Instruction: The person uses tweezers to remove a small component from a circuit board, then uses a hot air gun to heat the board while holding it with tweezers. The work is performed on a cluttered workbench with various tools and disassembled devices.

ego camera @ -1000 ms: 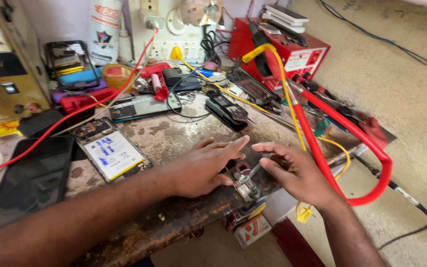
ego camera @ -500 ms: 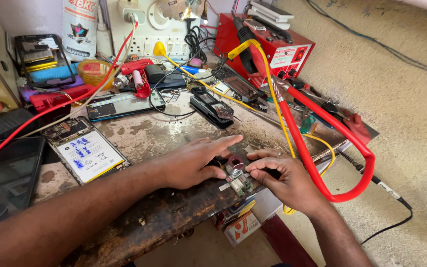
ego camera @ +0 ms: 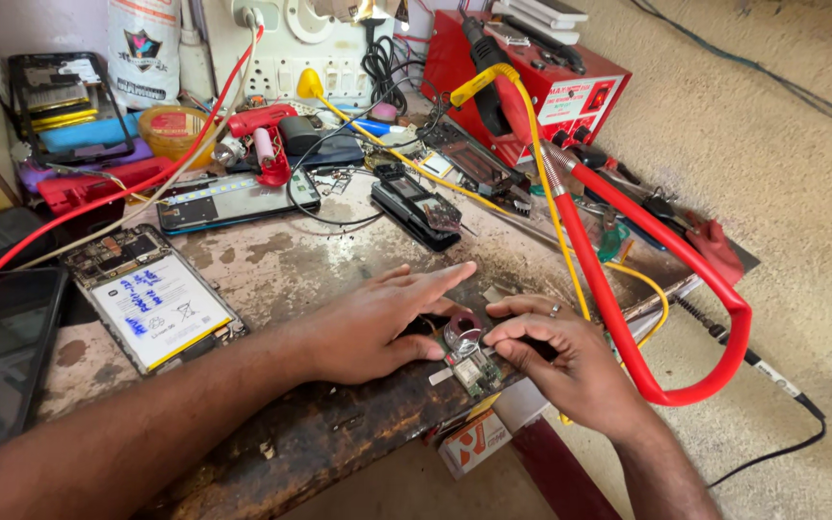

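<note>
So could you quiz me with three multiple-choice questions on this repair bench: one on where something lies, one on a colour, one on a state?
1. Where does the opened phone with the white battery lie?
A left of the hands
B on the red box
C on the floor

2. What colour is the thick looping hose?
A green
B red
C white

3. How is the left hand?
A clenched
B flat, palm down
C raised

A: it lies on the bench left of both hands.
B: the hose is red.
B: it rests flat beside the small circuit board, facing the right hand.

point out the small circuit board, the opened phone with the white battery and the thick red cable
small circuit board (ego camera: 474,371), head view, green face
opened phone (ego camera: 151,303), head view, white battery
thick red cable (ego camera: 609,308), head view, straight stretch
</note>
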